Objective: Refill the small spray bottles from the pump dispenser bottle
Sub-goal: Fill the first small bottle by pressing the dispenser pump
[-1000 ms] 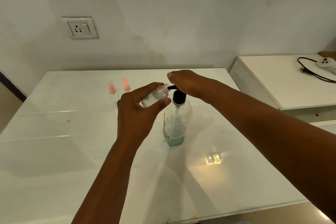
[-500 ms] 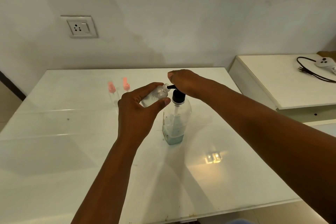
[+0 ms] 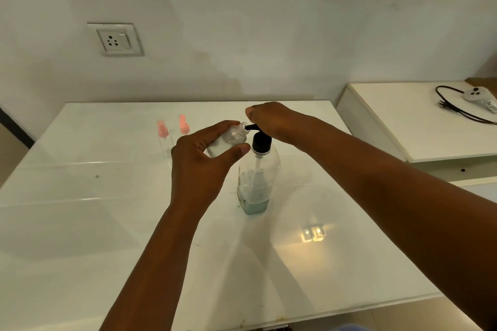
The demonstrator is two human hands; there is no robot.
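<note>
A clear pump dispenser bottle point(image 3: 256, 183) with a black pump stands mid-table, a little bluish liquid at its bottom. My left hand point(image 3: 200, 166) grips a small clear spray bottle point(image 3: 228, 141), uncapped and tilted, its open neck at the pump's black nozzle. My right hand point(image 3: 271, 119) rests palm down on the pump head, fingers over it. Two more small clear bottles stand behind to the left, one with a pink cap point(image 3: 162, 130), the other with a pink spray top point(image 3: 183, 122).
The white glossy table point(image 3: 80, 223) meets the wall at its far edge. A second white surface point(image 3: 419, 126) lies to the right, with a black cable point(image 3: 454, 109) and a white controller point(image 3: 477, 94). A wall socket point(image 3: 115, 40) sits up left.
Both hands and the bottles hold nearly the same position; my view has shifted slightly.
</note>
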